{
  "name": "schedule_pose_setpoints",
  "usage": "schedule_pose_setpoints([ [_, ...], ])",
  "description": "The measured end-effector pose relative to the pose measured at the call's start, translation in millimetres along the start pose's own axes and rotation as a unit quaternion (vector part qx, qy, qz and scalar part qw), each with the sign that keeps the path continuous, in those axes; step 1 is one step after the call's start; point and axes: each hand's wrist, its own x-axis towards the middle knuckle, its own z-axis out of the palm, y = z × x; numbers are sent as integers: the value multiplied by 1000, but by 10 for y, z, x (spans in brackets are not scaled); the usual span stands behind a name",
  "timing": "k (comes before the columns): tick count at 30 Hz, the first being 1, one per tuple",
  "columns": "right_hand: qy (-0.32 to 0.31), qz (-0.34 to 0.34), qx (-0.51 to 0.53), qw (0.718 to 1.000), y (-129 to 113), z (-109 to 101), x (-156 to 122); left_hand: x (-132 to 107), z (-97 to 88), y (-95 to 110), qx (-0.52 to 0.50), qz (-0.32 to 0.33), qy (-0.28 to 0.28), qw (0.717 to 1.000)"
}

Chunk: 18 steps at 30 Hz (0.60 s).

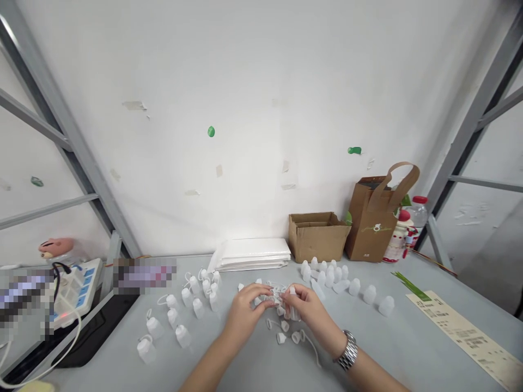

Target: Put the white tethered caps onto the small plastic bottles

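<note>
My right hand [311,309], with a metal watch at its wrist, is closed around a small translucent plastic bottle [295,312]. Close beside it, the thumb and fingers of my left hand [247,306] pinch together over a cluster of white pieces; what they grip is too small to make out. Below the fingers lie loose white caps [296,337] with thin straps. Several capped bottles [182,336] stand to the left of my left hand. Beyond my right hand are several bottles without caps [370,294].
Flat white packets [251,255] are stacked against the wall. Beside them stand an open cardboard box [321,242] and a brown bag [370,228]. A power strip [79,294] with cables lies at far left, a printed paper strip [461,329] at right. Metal frame posts flank the table.
</note>
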Motion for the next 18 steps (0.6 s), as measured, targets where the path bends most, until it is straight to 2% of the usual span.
schedule_pose_setpoints([
  [11,52,3,-16,999,-30,-36,-4,47,-7,10,-38,-59,9,998],
  [16,92,-25,-50,994,8,-31,-9,32,15,-37,-34,-69,-1,997],
  [18,125,-63,-97,985,39,-19,-46,31,37,-66,-32,-73,8,997],
])
